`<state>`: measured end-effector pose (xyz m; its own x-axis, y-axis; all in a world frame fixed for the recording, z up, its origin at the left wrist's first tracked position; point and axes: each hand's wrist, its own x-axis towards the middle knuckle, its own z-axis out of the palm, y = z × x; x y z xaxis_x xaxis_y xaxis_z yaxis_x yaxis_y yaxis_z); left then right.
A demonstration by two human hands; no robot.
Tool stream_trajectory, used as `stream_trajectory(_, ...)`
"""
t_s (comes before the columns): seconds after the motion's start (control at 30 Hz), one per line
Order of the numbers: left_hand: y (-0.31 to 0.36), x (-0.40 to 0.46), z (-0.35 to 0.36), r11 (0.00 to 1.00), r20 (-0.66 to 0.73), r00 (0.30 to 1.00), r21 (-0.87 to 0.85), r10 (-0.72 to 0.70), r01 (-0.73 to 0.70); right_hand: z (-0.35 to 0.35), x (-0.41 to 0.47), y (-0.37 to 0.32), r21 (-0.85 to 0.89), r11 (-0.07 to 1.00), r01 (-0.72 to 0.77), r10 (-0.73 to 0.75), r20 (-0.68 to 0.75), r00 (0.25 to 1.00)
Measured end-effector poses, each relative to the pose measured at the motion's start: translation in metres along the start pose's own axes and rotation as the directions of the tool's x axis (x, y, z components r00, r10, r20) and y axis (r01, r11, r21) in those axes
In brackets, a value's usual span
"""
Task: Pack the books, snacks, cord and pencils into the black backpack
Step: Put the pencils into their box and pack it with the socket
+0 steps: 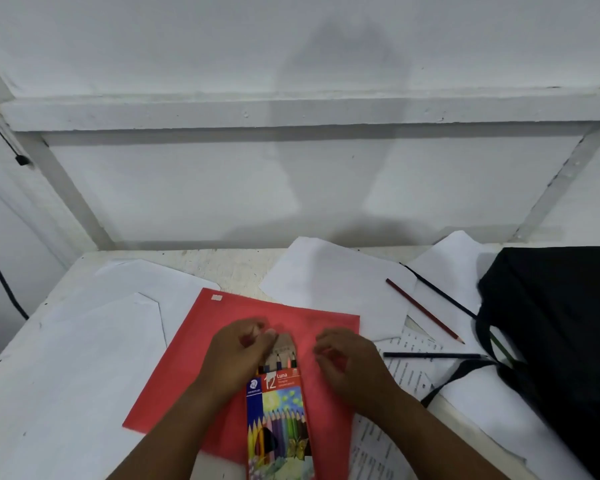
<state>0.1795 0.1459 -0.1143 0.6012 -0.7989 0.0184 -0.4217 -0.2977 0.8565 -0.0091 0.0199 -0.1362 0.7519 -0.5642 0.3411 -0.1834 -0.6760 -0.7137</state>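
Lying upright-lengthwise on a red folder (222,358), a colored-pencil box (278,417) with its top flap open; pencil tips showing inside at the mouth, several dark, one pinkish; printed "12" and "Luna" on the front. Touching the box's open flap with curled fingers, the left hand (238,355); whether pinching the flap or only resting against it, cannot tell. Hovering just beside the box on the folder, the right hand (352,367), fingers loosely curled, holding nothing visible. Resting on white paper sheets (326,271) spread over the table (222,261); printed pages (406,368) poking out under the folder's right edge. Scattered loose outside the box, to the right: a red pencil (425,311), a dark blue pencil (437,292) running toward the bag, another dark pencil (433,355) lying crosswise near the right hand. Sitting at the table's right edge, the black backpack (561,341), strap (458,375) trailing toward the pages; contents hidden, opening not discernible.
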Motion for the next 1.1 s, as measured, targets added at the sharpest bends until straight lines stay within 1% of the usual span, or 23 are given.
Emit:
stream_trajectory(0.07, 0.012, -0.004, 0.008, 0.991, -0.083, 0.988, 0.058, 0.127, -0.123, -0.012, -0.010, 0.003, 0.028, 1.000, -0.008, 0.010, -0.078, 0.997)
stream_trajectory(0.1, 0.018, -0.006, 0.015, 0.976, -0.089, 0.975, 0.095, 0.204, -0.195, -0.018, -0.016, 0.005, 0.032, 0.999, -0.014, 0.017, -0.103, 0.995)
stream_trajectory(0.17, 0.028, -0.007, 0.033, 0.940, -0.027, 0.950, 0.157, 0.311, -0.303, -0.031, -0.029, 0.011, 0.027, 0.999, -0.038, 0.041, -0.134, 0.990)
stream_trajectory(0.3, 0.037, -0.007, 0.075, 0.882, 0.083, 0.904, 0.199, 0.419, -0.427, -0.060, -0.054, 0.024, 0.033, 0.993, -0.113, 0.118, -0.235, 0.965)
stream_trajectory(0.4, 0.048, -0.012, 0.110, 0.861, 0.173, 0.877, 0.180, 0.449, -0.477, -0.085, -0.073, 0.033, 0.023, 0.984, -0.176, 0.174, -0.312, 0.934)
stream_trajectory(0.5, 0.055, -0.013, 0.145, 0.786, 0.248, 0.809, 0.207, 0.534, -0.582, -0.108, -0.089, 0.044, 0.003, 0.969, -0.246, 0.227, -0.393, 0.891)
stream_trajectory(0.57, 0.058, -0.013, 0.165, 0.756, 0.292, 0.788, 0.239, 0.543, -0.609, -0.121, -0.097, 0.050, -0.020, 0.966, -0.256, 0.221, -0.441, 0.870)
stream_trajectory(0.67, 0.060, -0.009, 0.185, 0.747, 0.323, 0.804, 0.310, 0.500, -0.589, -0.134, -0.106, 0.056, -0.045, 0.965, -0.259, 0.206, -0.479, 0.853)
stream_trajectory(0.73, 0.058, -0.006, 0.193, 0.743, 0.299, 0.812, 0.333, 0.501, -0.581, -0.140, -0.110, 0.060, -0.050, 0.960, -0.274, 0.215, -0.494, 0.843)
stream_trajectory(0.8, 0.057, -0.002, 0.197, 0.781, 0.245, 0.834, 0.296, 0.494, -0.550, -0.144, -0.111, 0.066, -0.038, 0.958, -0.285, 0.226, -0.516, 0.826)
stream_trajectory(0.87, 0.057, 0.001, 0.199, 0.833, 0.199, 0.867, 0.247, 0.456, -0.495, -0.146, -0.111, 0.070, -0.014, 0.957, -0.290, 0.239, -0.530, 0.814)
stream_trajectory(0.97, 0.061, -0.003, 0.197, 0.885, 0.162, 0.892, 0.138, 0.423, -0.445, -0.147, -0.104, 0.074, 0.049, 0.954, -0.295, 0.274, -0.543, 0.794)
stream_trajectory(1.03, 0.069, -0.009, 0.191, 0.938, 0.124, 0.930, -0.011, 0.346, -0.348, -0.148, -0.096, 0.075, 0.078, 0.954, -0.290, 0.281, -0.568, 0.774)
stream_trajectory(1.1, 0.076, -0.013, 0.186, 0.951, 0.088, 0.956, -0.163, 0.280, -0.263, -0.147, -0.083, 0.078, 0.065, 0.955, -0.289, 0.271, -0.583, 0.766)
